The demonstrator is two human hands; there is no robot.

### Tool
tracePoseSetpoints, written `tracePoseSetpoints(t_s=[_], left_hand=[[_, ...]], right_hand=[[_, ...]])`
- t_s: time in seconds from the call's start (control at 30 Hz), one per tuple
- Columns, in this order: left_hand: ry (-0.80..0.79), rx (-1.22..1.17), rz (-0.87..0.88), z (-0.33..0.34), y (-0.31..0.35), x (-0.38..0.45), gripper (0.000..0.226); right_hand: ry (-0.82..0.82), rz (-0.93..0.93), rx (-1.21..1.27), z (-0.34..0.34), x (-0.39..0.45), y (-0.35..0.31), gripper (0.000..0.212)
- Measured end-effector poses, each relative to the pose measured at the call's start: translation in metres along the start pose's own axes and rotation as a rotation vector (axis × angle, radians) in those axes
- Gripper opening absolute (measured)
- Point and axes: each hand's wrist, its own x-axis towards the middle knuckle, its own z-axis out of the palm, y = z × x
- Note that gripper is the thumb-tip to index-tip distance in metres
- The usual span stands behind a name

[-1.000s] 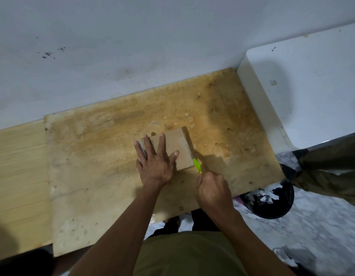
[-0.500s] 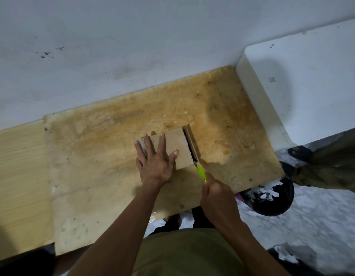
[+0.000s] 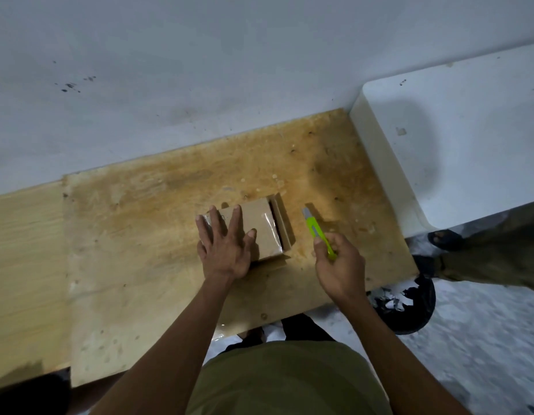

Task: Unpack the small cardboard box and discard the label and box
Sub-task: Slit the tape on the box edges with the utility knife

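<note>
A small brown cardboard box lies on the stained wooden board, its right end flap hanging open beside it. Shiny clear tape shows along the box's right edge. My left hand lies flat on the box's left half, fingers spread and straight. To the right of the box, my right hand grips a bright green utility knife, blade end pointing away from me and clear of the box. No label is visible.
A black bin with torn white paper scraps stands on the floor at the board's right front corner. A white counter adjoins the board on the right, a grey wall runs behind. Another person's leg is at the far right.
My right hand has pulled the green knife away from the box's right edge and out to the right. The box's right flap now stands open. My left hand stays pressed on the box.
</note>
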Motion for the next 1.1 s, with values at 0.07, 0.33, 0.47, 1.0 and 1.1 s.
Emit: tracePoseSetpoints(t_s=[0.07,0.33,0.47,1.0,1.1], left_hand=[[-0.003,-0.006,0.005,-0.001,-0.001,0.000,0.066],[0.003,-0.026,0.009,-0.007,-0.002,0.000,0.064],[0.004,-0.033,-0.001,-0.006,-0.004,0.001,0.072],[0.067,-0.015,0.000,-0.002,-0.004,0.002,0.077],[0.066,-0.024,-0.004,-0.001,-0.004,0.002,0.077]], right_hand=[[0.000,0.009,0.018,0.005,0.020,-0.004,0.020],[-0.040,0.151,-0.083,0.034,0.087,0.001,0.018],[-0.098,0.131,-0.195,0.040,0.101,0.008,0.019],[-0.089,0.118,0.131,0.052,0.120,0.013,0.015],[-0.133,0.124,0.157,0.052,0.124,0.019,0.021]])
